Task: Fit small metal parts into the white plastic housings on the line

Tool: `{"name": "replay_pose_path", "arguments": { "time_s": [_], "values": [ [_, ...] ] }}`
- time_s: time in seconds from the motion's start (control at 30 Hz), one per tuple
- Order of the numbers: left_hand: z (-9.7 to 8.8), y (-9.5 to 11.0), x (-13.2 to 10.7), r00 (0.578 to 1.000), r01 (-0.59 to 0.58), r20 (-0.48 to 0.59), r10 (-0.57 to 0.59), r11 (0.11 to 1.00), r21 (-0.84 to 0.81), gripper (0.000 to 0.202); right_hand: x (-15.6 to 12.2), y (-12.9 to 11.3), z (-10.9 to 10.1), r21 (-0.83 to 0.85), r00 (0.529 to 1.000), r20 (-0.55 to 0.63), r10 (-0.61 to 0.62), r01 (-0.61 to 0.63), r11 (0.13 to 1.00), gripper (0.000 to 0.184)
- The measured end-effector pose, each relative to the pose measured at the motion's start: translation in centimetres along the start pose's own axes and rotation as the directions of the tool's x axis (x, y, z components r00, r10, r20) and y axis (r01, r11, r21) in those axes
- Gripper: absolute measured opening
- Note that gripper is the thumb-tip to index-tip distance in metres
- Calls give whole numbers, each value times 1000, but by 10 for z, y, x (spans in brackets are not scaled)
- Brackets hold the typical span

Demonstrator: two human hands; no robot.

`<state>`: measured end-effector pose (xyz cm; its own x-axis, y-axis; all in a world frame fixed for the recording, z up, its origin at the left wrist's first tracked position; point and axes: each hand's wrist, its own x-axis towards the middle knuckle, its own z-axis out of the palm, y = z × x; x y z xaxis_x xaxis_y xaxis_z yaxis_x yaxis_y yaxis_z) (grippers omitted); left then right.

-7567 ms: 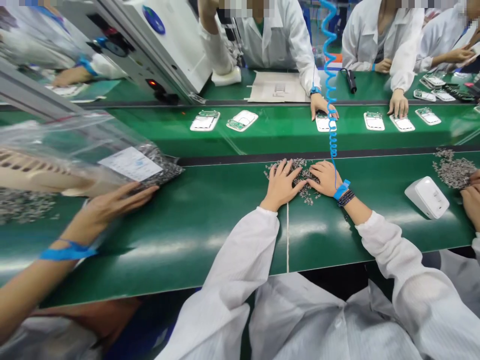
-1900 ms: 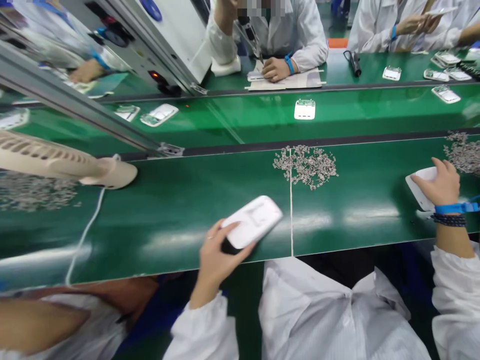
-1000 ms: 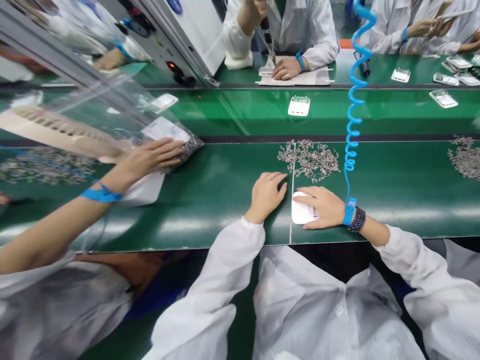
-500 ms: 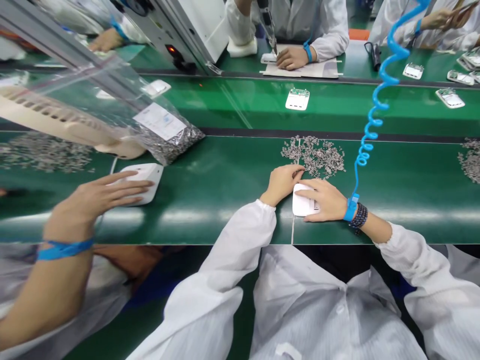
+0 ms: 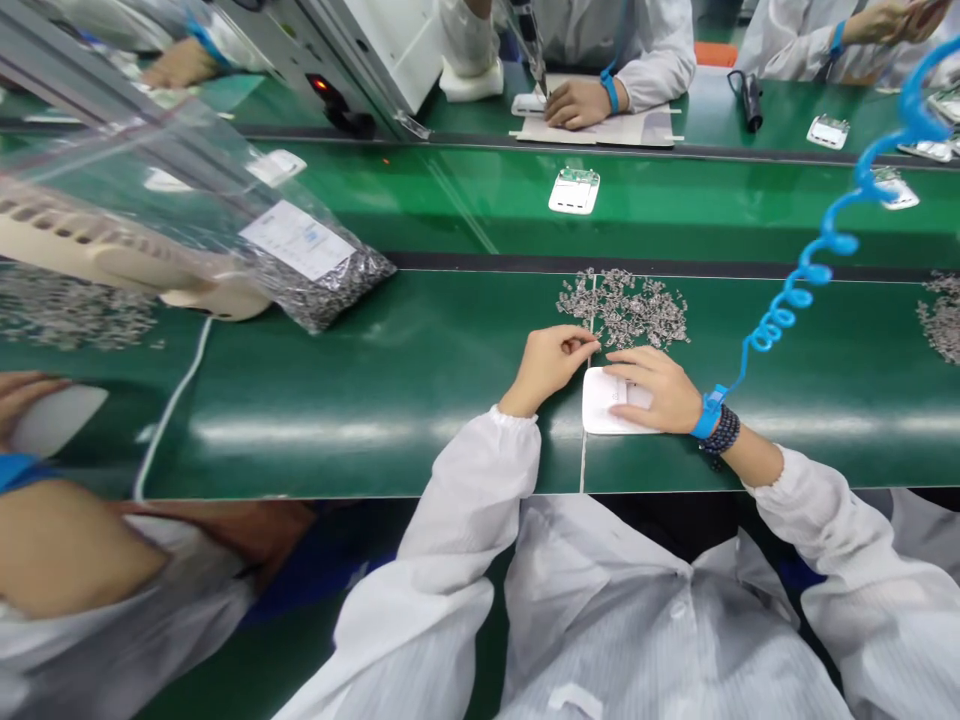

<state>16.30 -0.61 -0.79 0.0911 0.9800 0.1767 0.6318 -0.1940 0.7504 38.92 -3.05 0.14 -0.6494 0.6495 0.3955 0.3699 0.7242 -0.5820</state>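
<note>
A white plastic housing (image 5: pixel 602 405) with rounded corners lies flat on the green work surface in front of me. My right hand (image 5: pixel 654 388) rests over its right part, fingers curled across the top and holding it; the covered part is hidden. Just left of the far edge of the housing is my left hand (image 5: pixel 553 358), thumb and forefinger pinched together. Whatever sits between those fingertips is too small to make out. Right behind both hands spreads a loose pile of small metallic parts (image 5: pixel 626 308).
A blue coiled cord (image 5: pixel 799 290) runs from my right wrist to the upper right. On the left lie a clear bag of small parts (image 5: pixel 319 290) and a white cable (image 5: pixel 176 400). A co-worker's hand (image 5: pixel 22 400) holds a white piece. A housing with a circuit board (image 5: pixel 574 192) lies beyond.
My left hand has drawn slightly left, away from the housing. My right hand stays on the housing. The co-worker's hand at left has moved further left with the white piece; the coiled cord swung right.
</note>
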Motion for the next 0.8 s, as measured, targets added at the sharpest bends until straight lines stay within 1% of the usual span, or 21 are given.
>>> {"name": "replay_pose_path", "arguments": {
  "time_s": [0.07, 0.13, 0.17, 0.23, 0.27, 0.33, 0.37, 0.47, 0.53, 0.6, 0.67, 0.73, 0.8],
  "values": [
    [-4, 3, -4, 994, -43, -103, 36, 997, -60, 14, 3, 1, -2, 64, 988, -99, 118, -113, 992, 35],
    [-8, 12, -10, 977, -119, -187, 105, 991, -64, 15, 6, 3, -2, 175, 954, -174, 246, -216, 961, 29],
    [-8, 18, -14, 965, -168, -215, 153, 984, -51, 16, 8, 4, -1, 240, 934, -185, 305, -258, 936, 29],
    [-7, 31, -20, 938, -266, -232, 256, 964, -13, 18, 9, 7, 1, 364, 907, -156, 392, -316, 876, 32],
    [-5, 37, -23, 926, -309, -226, 302, 951, 5, 19, 9, 7, 2, 414, 900, -134, 416, -330, 848, 35],
    [0, 44, -26, 908, -367, -205, 365, 930, 30, 22, 9, 7, 4, 476, 893, -115, 436, -335, 813, 36],
    [3, 47, -27, 904, -380, -195, 380, 924, 38, 24, 8, 7, 4, 486, 890, -127, 438, -329, 809, 33],
    [8, 51, -28, 907, -383, -174, 384, 923, 45, 27, 6, 5, 1, 458, 879, -192, 436, -313, 832, 24],
    [8, 54, -30, 915, -368, -160, 371, 929, 45, 27, 3, 4, -3, 413, 883, -221, 415, -301, 859, 21],
    [8, 61, -34, 925, -342, -160, 346, 938, 52, 21, -1, 4, -6, 341, 898, -230, 375, -286, 895, 18],
    [9, 70, -38, 934, -323, -139, 330, 944, 74, 17, -7, 4, -9, 236, 920, -211, 330, -280, 931, 17],
    [12, 78, -42, 940, -325, -70, 333, 940, 107, 25, -15, 4, -10, 118, 940, -164, 298, -281, 952, 18],
    [17, 84, -44, 949, -315, 36, 313, 939, 135, 36, -22, 4, -8, 15, 953, -121, 279, -279, 960, 21]
  ]
}}
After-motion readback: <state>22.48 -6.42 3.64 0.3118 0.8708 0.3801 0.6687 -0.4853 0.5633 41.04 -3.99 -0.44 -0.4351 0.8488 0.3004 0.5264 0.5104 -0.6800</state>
